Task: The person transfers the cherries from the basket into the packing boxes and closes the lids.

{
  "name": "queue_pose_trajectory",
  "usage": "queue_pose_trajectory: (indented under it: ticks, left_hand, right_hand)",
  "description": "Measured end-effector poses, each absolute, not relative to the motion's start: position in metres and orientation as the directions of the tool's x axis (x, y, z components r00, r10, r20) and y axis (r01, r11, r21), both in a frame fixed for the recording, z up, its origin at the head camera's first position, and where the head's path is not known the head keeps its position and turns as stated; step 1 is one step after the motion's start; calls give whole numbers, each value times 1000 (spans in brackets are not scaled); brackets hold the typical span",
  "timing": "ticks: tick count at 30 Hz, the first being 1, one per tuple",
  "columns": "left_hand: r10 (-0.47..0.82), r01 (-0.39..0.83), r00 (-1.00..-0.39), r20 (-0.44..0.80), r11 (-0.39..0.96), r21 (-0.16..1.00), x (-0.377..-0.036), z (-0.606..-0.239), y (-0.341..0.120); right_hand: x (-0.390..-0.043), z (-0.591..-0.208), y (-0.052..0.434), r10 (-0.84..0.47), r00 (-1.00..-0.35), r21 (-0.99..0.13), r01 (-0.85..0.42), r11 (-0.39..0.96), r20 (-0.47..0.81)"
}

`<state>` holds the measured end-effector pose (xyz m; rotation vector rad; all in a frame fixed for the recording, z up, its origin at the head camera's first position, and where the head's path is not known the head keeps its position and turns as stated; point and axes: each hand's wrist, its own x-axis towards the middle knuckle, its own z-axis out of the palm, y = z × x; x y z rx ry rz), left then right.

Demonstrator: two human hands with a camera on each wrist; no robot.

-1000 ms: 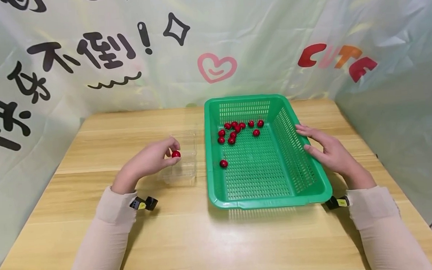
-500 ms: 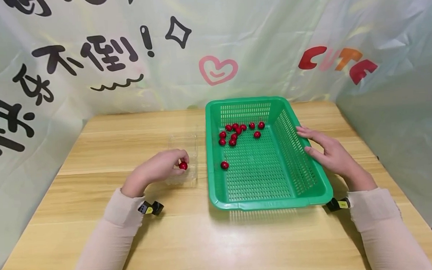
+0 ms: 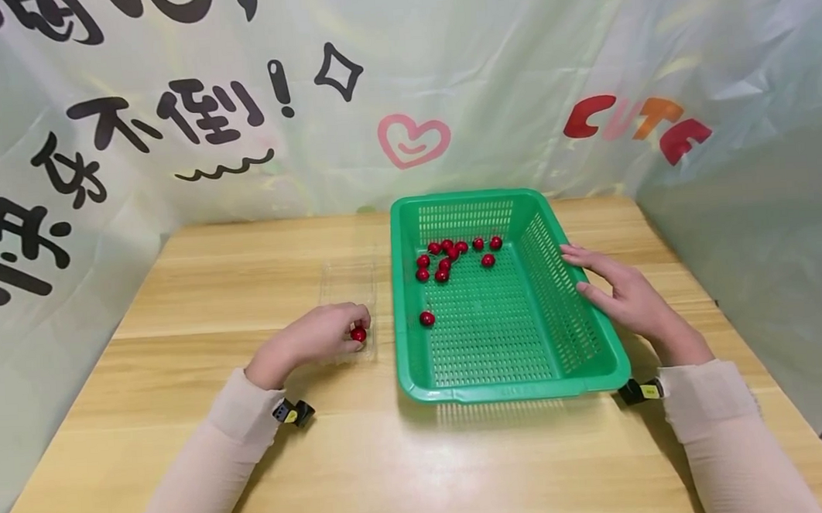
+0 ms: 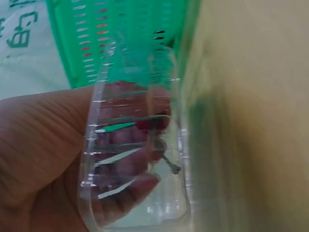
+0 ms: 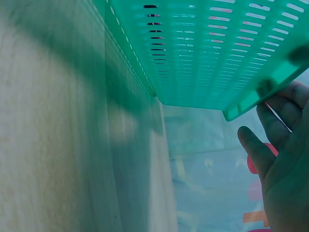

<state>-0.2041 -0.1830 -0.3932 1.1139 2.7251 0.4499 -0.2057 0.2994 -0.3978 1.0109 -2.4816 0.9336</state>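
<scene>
Fingertips of the left hand (image 3: 318,340) pinch one red cherry (image 3: 358,334) and hold it down inside the near end of the clear plastic box (image 3: 347,285), which lies on the wooden table (image 3: 245,281) just beside the left wall of the green basket (image 3: 418,395). That box runs lengthwise away from the person, parallel to the basket's long side, so its open far stretch lies ahead of the hand, and the basket sits immediately to the hand's right. From the left wrist camera the cherry (image 4: 150,123) shows red through the transparent wall of the box (image 4: 140,193), with curled fingers (image 4: 120,164) closed round it and what looks like a thin stem trailing below. Over in the basket, a cluster of cherries (image 3: 453,254) gathers toward the far end, and a lone cherry (image 3: 427,318) sits nearer, closest to the left hand of all the loose fruit. Meanwhile the right hand (image 3: 625,295) rests with fingers spread and relaxed against the basket's right rim, gripping nothing; the right wrist view shows fingers (image 5: 277,130) laid along the rim's outer edge (image 5: 251,104).
</scene>
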Motion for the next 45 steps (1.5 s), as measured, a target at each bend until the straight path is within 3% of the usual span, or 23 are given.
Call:
queue_pose_trajectory:
  ticks: [13,27,45]
  left_hand:
    - [725,695,-688,-22,668,265,-198,-392,-185]
    - [686,669,-727,32,696,260,-199,-377,-187]
    - [684,679,-725,84,689,255,-209,-332,-163]
  right_hand:
    - [-206,-400,301,-508,-714,-451,-699,554,482]
    - [-205,-401,301,-501,-722,-460,-691,557,477]
    - [-206,-400,301,-502,-720,-455,-693,559,479]
